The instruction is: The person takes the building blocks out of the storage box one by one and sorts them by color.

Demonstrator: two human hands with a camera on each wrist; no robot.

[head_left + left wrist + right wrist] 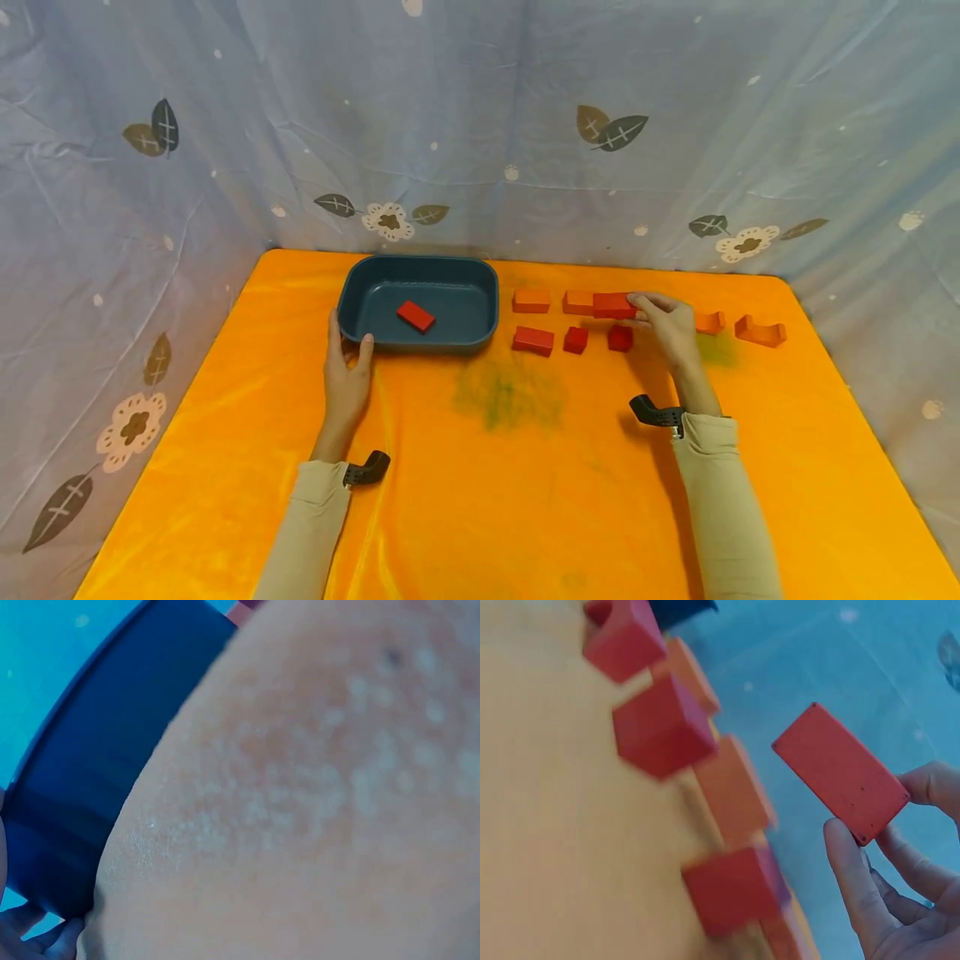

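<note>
My right hand [670, 325] pinches a red rectangular block [613, 306] by one end, between thumb and fingers. In the right wrist view the held block [841, 774] shows a flat face with small dark specks. My left hand [348, 379] grips the front left corner of a dark blue basin [420, 344], fingers along its left side and thumb at the front wall. Inside the basin lies another red block [416, 317]. In the left wrist view the basin wall [97, 742] is partly hidden behind the hand.
Right of the basin stand an orange block [531, 301] and a second orange block [577, 302]. In front of them are a red block [533, 341], a red cube [576, 340] and another [620, 337]. Two notched orange blocks, one [761, 332] farthest right, lie beyond my right hand.
</note>
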